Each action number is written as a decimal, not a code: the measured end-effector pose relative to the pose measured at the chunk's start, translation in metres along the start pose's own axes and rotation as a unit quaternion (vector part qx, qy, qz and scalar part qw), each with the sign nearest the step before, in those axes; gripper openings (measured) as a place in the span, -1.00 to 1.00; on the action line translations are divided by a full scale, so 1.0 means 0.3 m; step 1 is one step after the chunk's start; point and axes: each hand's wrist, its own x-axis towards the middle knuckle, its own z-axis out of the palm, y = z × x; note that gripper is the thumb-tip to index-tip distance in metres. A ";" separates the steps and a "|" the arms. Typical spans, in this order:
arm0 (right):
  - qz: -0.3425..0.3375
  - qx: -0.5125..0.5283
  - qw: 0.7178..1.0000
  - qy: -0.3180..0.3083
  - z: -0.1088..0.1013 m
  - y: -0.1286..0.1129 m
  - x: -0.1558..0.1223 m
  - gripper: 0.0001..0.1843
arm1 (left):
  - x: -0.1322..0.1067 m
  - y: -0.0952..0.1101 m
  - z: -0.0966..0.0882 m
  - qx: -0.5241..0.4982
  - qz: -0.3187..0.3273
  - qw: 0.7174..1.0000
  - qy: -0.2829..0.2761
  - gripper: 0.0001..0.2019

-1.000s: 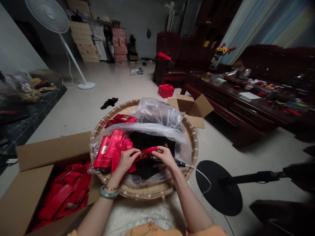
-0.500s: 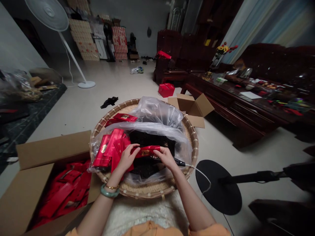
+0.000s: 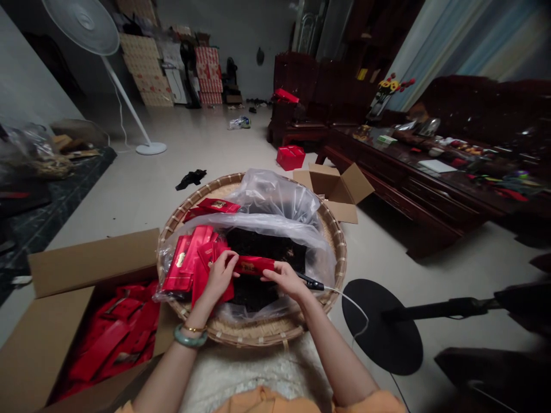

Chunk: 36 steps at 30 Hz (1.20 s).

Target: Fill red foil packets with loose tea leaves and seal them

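Note:
Between my hands a narrow red packet (image 3: 255, 265) with gold print lies crosswise above the dark contents (image 3: 264, 241) of a clear plastic bag (image 3: 279, 198). My left hand (image 3: 222, 272) pinches its left end. At the right end, my right hand (image 3: 284, 279) grips it between thumb and fingers. The bag sits in a round woven bamboo basket (image 3: 340, 246). More red packets (image 3: 189, 258) are heaped to the left inside the basket. A black handle-shaped tool (image 3: 313, 283) with a white cord rests by my right wrist, its front part hidden by my hand.
An open cardboard box (image 3: 92, 246) full of red packets stands at left; another open box (image 3: 342, 192) is beyond the basket. A round black stand base (image 3: 383, 327) lies to the right. A long dark wooden table (image 3: 387, 178) and a white fan (image 3: 150, 148) stand farther off.
The packet has shifted slightly left and turned flatter, showing more of its printed face. My right hand's fingers have moved left along its end, while both hands keep their hold.

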 end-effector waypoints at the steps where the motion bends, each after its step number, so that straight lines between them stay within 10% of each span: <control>1: 0.007 0.019 1.000 -0.017 0.007 -0.009 -0.006 -0.46 | -0.003 0.003 0.009 0.003 0.005 1.000 0.010 -0.71; 11: 0.068 -0.010 0.997 -0.021 0.006 0.018 0.015 -0.35 | -0.037 0.048 0.040 0.090 0.132 0.987 -0.002 -0.75; 16: 0.034 0.044 0.998 -0.005 -0.028 -0.041 -0.002 -0.40 | -0.040 0.036 -0.023 0.304 0.242 0.922 0.003 -0.51; 36: 0.117 0.059 0.987 -0.089 -0.029 -0.027 0.012 -0.28 | -0.052 0.056 0.003 0.330 0.278 0.901 -0.035 -0.40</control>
